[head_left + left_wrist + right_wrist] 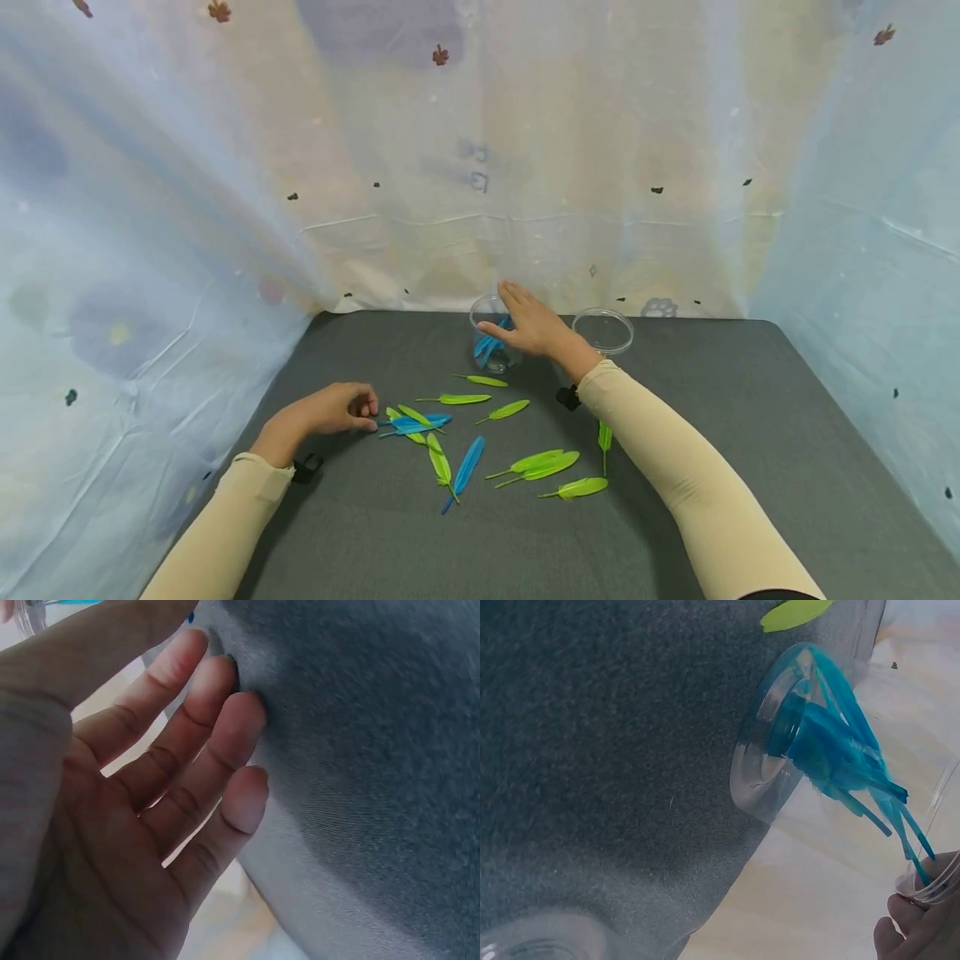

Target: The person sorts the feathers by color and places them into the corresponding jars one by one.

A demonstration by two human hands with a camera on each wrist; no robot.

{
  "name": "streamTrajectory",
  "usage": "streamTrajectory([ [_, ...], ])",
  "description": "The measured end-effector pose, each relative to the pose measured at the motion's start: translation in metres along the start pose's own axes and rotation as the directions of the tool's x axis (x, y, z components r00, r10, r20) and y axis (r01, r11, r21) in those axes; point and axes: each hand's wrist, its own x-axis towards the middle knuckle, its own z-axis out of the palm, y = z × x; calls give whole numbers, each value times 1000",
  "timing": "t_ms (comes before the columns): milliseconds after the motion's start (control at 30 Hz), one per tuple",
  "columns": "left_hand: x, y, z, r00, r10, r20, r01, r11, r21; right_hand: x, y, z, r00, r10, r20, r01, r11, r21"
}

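Near twelve o'clock on the dark grey cloth mat [720, 375], a clear cylindrical plastic jar [500, 364] containing blue feathers [836, 750] is overlapped at its rim by the right hand [534, 325], fingers outstretched; whether it is gripped cannot be told. Toward nine, the left hand [330, 410] is loosely curved, nothing visibly pinched, beside loose blue feathers [437, 421] crossed by slim lime-green feathers [412, 412]. Blue ones are seemingly being gathered; a pinch is probably called for next. Separated left fingers [240, 735] are revealed only by the left wrist view; stems [920, 836] near the jar's mouth, by the right.
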Motion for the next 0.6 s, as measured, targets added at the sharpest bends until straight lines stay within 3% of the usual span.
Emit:
streamTrajectory([
  [400,1,-11,0,999,-26,28,26,1000,-16,0,1,2,999,-17,-35,17,1000,4],
  [600,-2,-12,-4,1000,-26,13,26,997,-70,0,0,2,999,-7,-31,7,1000,2],
])
